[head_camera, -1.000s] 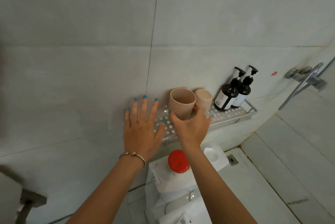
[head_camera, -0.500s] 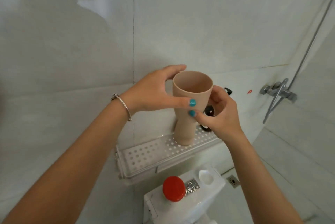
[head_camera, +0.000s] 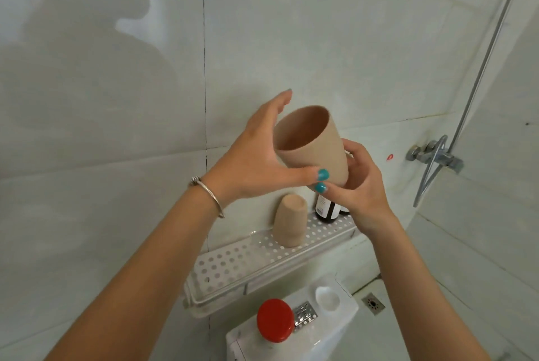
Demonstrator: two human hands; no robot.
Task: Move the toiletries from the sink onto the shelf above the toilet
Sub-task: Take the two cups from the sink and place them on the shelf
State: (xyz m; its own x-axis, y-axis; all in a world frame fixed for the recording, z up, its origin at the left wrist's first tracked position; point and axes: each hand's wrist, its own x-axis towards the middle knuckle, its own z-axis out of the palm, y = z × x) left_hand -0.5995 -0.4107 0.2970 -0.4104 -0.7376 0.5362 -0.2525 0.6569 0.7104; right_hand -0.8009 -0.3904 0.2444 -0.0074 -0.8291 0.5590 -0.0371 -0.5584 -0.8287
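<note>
Head view: a tan cup (head_camera: 313, 146) is held tilted above the shelf (head_camera: 262, 258) by both hands, left hand (head_camera: 256, 159) and right hand (head_camera: 360, 182) closed on it, probably so it can be flipped like the upside-down cup (head_camera: 290, 222).

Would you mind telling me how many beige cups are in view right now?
2. One beige cup is held in the air by both hands, left hand and right hand. The other cup stands upside down on the shelf. None seems hidden.
</note>
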